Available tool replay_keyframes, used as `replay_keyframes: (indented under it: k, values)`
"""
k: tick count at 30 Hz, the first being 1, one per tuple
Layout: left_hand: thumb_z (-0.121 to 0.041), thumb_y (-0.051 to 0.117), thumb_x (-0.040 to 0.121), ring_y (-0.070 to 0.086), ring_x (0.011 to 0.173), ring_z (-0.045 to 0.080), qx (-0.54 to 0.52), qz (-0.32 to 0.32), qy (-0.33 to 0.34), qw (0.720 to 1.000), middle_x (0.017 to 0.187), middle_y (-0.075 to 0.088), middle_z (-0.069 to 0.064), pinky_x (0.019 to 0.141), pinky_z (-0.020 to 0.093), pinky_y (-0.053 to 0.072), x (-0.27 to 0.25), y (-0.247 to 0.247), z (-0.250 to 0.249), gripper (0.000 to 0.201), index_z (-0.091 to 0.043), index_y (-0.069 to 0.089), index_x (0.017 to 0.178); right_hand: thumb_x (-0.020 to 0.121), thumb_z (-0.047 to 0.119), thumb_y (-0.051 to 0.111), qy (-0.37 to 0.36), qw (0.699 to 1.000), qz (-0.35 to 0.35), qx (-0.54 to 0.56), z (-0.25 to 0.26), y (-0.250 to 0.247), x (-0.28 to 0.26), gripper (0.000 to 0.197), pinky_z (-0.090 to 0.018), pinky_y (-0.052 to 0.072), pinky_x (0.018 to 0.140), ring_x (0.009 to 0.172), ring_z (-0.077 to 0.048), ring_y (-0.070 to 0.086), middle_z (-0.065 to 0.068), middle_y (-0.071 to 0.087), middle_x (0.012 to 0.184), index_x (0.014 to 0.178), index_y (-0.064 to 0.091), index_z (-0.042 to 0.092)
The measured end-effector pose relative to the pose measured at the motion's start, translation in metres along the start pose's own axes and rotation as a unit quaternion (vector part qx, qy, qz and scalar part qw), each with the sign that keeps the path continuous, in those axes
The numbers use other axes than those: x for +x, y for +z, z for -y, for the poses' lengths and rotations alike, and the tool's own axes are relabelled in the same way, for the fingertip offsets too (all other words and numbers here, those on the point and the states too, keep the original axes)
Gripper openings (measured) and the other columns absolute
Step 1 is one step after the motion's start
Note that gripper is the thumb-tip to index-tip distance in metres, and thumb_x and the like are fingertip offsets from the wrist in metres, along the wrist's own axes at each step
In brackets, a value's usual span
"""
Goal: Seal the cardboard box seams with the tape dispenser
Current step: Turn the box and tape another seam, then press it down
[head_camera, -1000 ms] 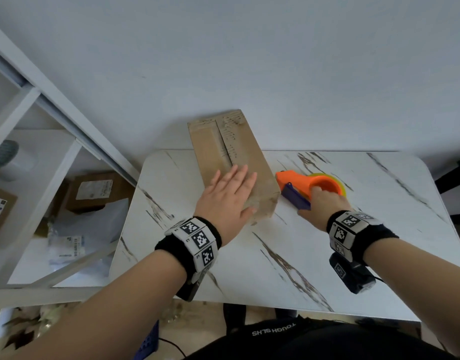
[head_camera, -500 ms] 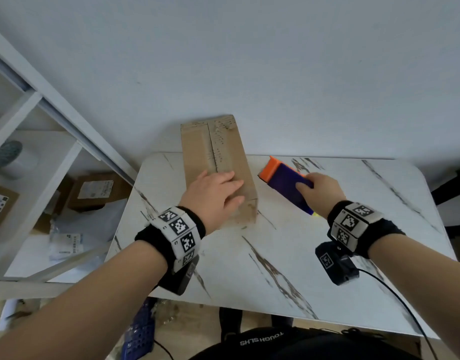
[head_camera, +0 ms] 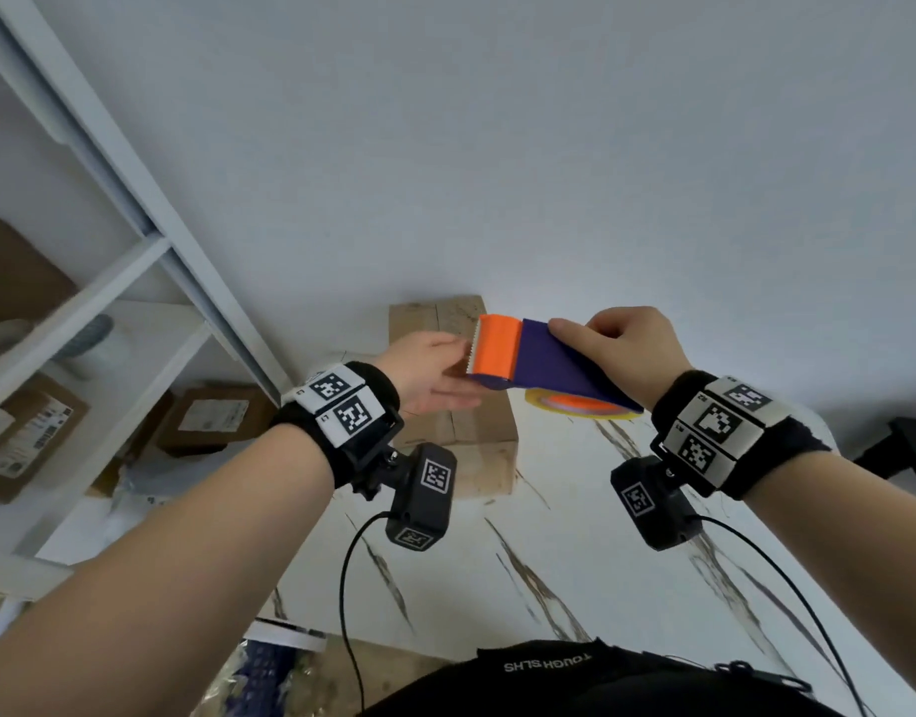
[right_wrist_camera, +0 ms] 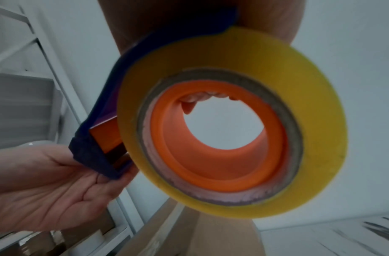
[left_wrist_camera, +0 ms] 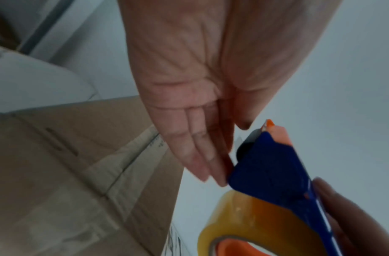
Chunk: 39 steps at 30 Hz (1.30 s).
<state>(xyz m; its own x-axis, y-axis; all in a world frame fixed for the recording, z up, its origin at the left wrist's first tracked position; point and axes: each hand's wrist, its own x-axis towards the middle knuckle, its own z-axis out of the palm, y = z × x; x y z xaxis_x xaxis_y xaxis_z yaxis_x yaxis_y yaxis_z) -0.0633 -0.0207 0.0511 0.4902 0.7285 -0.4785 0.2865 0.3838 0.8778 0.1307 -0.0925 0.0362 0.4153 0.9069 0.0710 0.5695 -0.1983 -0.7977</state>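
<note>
Above the marbled bench, the right hand grips a blue-and-orange dispenser by its body, yellowish tape roll hanging beneath. At its 9 o'clock the left hand, fingers straight and relaxed, touches the serrated orange end. Beyond, at 12 o'clock, the box lies flat on the bench against the wall; shelves stand at 10 o'clock.
</note>
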Motion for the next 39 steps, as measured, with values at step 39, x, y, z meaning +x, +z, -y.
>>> replay_keyframes:
  k: [39]
  values:
    - [-0.013,0.067,0.083,0.066,0.047,0.006,-0.028,-0.170,-0.106,0.979,0.049,0.068,0.000,0.044,0.015,0.046,-0.005,-0.077,0.097,0.010,-0.006,0.062,0.079,0.069,0.068,0.059,-0.030,0.933,0.147,-0.328,0.012,0.015,0.003,0.052,-0.026,0.037,0.057,0.071,-0.019,0.056,0.002,0.057,0.064,0.060,0.060,0.017]
